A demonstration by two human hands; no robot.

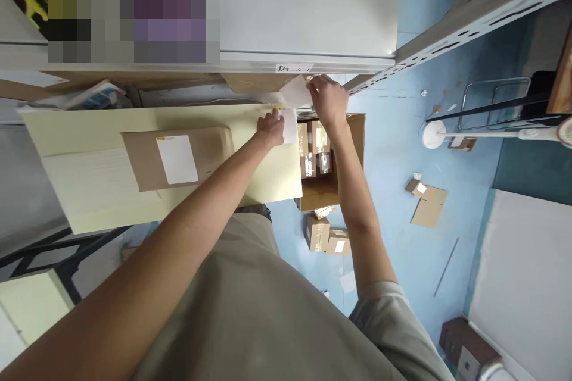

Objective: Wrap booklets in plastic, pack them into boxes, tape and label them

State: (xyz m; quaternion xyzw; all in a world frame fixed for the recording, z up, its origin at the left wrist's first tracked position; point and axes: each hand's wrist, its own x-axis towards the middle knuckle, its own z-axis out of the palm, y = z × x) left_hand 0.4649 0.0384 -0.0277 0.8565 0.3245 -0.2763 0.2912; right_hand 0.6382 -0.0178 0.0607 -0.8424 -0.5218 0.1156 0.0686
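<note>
My left hand (271, 128) rests on a white label sheet (290, 126) at the right end of the pale yellow board (268, 172). My right hand (328, 98) is closed on the edge of another white sheet (295, 92), just under the shelf lip. On the board to the left lies a flat brown parcel (199, 158) with a white label (177, 159) on it. Beyond the board's right end stands an open carton (357, 143) holding several small taped boxes (320, 137), partly hidden by my right forearm.
A grey metal shelf (308, 6) spans the top, with a slotted upright (469, 24) at right. Small boxes (317, 232) sit on the blue floor below the carton. Farther right are flattened cardboard (429, 206) and a white stand fan (433, 134).
</note>
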